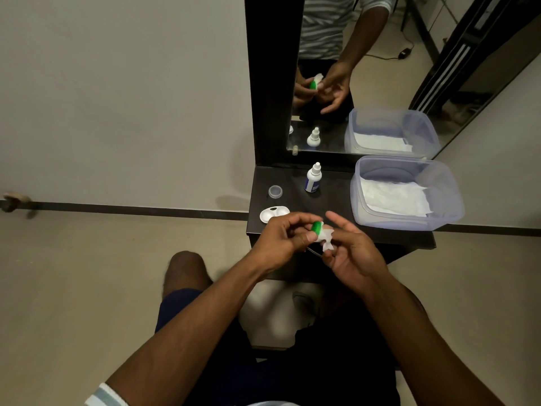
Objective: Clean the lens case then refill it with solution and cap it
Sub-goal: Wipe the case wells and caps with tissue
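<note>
Two hands: left hand point(282, 235) pinches green cap point(316, 227); right hand point(348, 247) w/ tissue point(415, 200).

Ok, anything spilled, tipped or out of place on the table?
Nothing stands out. Bottle upright and capped, case flat, clear cap beside it, tissues inside the tub. No spill visible.

Left hand point(281, 235) pinching with curled fingers, right hand point(348, 247) beside it, index finger extended, both forearms raised.
</note>
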